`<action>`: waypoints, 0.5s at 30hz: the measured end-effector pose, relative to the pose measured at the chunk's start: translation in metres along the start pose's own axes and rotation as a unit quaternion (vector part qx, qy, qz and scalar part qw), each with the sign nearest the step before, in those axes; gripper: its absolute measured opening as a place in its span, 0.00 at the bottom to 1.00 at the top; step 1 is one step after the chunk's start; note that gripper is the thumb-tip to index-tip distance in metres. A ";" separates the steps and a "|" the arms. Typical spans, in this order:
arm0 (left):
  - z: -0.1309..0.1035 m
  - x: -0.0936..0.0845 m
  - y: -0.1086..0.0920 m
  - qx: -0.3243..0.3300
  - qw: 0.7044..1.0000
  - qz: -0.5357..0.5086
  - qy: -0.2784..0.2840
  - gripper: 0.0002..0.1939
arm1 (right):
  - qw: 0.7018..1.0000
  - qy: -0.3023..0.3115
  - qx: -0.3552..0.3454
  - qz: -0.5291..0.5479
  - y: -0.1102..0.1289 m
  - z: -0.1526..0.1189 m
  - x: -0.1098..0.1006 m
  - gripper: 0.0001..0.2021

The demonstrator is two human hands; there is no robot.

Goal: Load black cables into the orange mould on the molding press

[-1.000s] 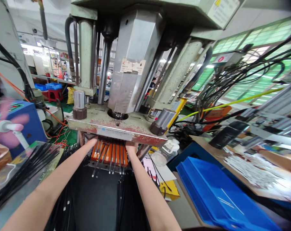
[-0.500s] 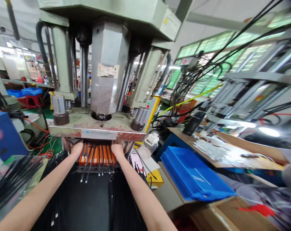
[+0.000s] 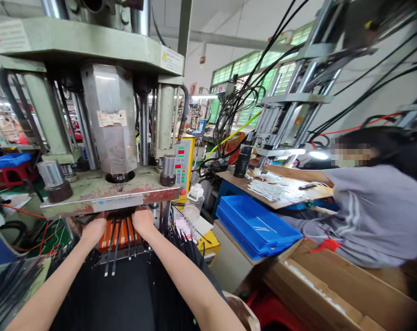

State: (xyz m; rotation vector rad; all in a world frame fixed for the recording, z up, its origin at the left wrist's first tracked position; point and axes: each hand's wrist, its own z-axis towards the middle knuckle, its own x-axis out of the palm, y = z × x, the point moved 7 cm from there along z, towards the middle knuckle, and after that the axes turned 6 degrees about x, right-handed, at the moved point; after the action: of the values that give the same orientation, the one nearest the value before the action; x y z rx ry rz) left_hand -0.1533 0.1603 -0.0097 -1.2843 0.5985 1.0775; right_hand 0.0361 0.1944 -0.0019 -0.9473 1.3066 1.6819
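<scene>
Right grip (image 3: 143, 221) further inward, strips (image 3: 117, 246) beside

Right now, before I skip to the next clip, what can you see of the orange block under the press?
The orange block looks low and flat, with slots running front to back; its material is unclear. It sits beneath the press plate, its far end hidden. Several black strips lie along it, their pale tips jutting past its front edge. The left hand and right hand flank it; whether their fingers grip it is hidden.
</scene>
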 end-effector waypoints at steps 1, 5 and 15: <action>-0.003 -0.001 -0.002 0.005 1.000 0.015 0.004 0.21 | 1.000 0.000 0.001 0.009 -0.001 0.001 0.000 0.14; -0.014 0.003 -0.019 0.026 0.995 0.089 0.046 0.24 | 0.999 -0.010 0.012 0.045 -0.005 -0.001 -0.004 0.14; -0.061 0.027 -0.060 -0.078 0.825 -0.544 0.133 0.24 | 0.927 -0.135 0.049 0.347 -0.021 -0.049 -0.055 0.13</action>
State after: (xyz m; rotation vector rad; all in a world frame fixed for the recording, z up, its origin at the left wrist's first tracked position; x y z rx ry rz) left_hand -0.0765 0.1149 -0.0191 -1.5983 -0.0948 -0.0198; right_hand 0.0817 0.1422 0.0302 -0.1622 1.6174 2.1445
